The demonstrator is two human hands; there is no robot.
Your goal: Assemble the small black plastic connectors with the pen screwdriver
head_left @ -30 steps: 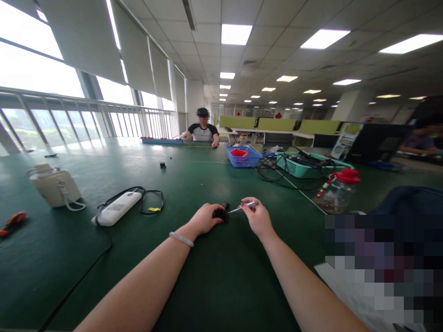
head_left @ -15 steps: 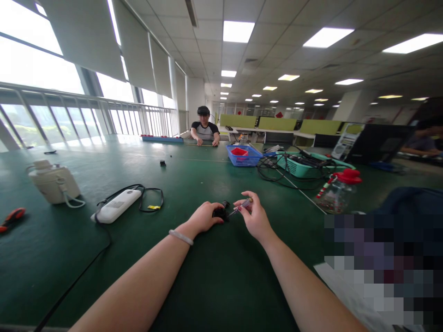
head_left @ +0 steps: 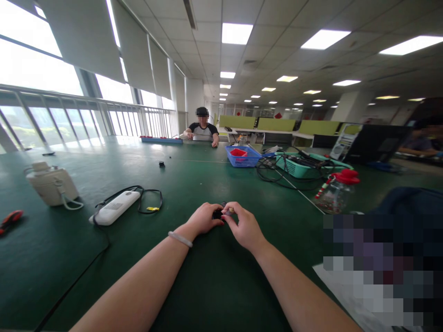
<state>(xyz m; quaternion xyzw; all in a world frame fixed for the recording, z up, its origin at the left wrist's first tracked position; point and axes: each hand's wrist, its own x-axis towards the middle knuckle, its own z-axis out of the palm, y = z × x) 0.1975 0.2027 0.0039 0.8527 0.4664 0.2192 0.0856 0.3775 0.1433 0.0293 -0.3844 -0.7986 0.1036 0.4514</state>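
My left hand (head_left: 204, 217), with a pale bangle (head_left: 180, 239) on its wrist, is closed around a small black part (head_left: 217, 214) low over the green table. The fingers cover much of the part, so its kind does not show. Close against it from the right, my right hand (head_left: 244, 224) pinches a small screwdriver (head_left: 229, 211) with a clear handle. Its tip is hidden between the hands, and whether it touches the part I cannot tell.
On the left are a white power strip (head_left: 116, 207) with a black cord, a beige bottle (head_left: 51, 184) and orange-handled pliers (head_left: 11, 221). Ahead right stand a blue basket (head_left: 243, 159), a green basket (head_left: 299, 168) of cables and a red-lidded jar (head_left: 337, 191). Another person (head_left: 202, 129) sits opposite.
My right hand has moved left with the screwdriver, up to the black part. My left hand has stayed nearly in place. The person opposite has raised one hand.
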